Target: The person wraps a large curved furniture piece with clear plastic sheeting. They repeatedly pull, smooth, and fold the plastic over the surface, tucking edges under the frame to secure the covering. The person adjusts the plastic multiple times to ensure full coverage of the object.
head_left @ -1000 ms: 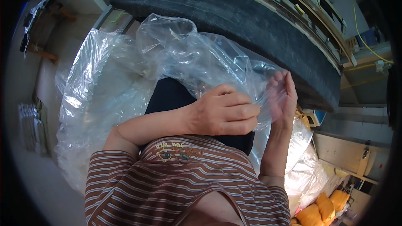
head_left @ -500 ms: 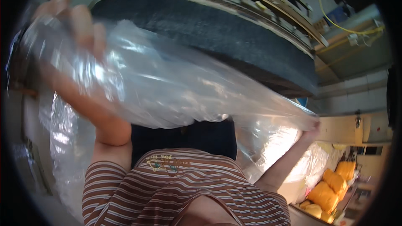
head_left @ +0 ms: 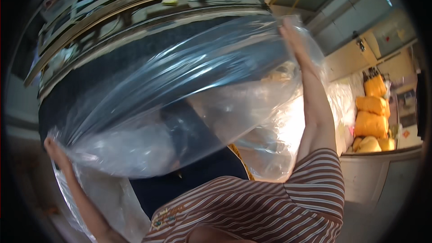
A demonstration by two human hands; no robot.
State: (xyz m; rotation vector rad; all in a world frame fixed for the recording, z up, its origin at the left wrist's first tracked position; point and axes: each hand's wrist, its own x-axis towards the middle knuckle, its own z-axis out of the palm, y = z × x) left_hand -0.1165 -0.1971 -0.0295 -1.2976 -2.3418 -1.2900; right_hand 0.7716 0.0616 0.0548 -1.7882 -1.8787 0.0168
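Dark trousers (head_left: 216,167) lie nearest; above them stretches clear plastic sheeting (head_left: 216,69), its left end clenched in the left hand (head_left: 56,152); the right hand (head_left: 293,40) meets its far end, grasp unclear; beyond are a black padded surface (head_left: 67,101) and orange bundles (head_left: 371,124).

1. Brown striped shirt (head_left: 252,198): small pale lettering (head_left: 167,211) on the chest, beside a little motif (head_left: 164,220); blurred, wording not legible.
2. Red diamond-shaped patch (head_left: 406,133), far right background: too small to read.
3. Readable text, labels or numbers: none.
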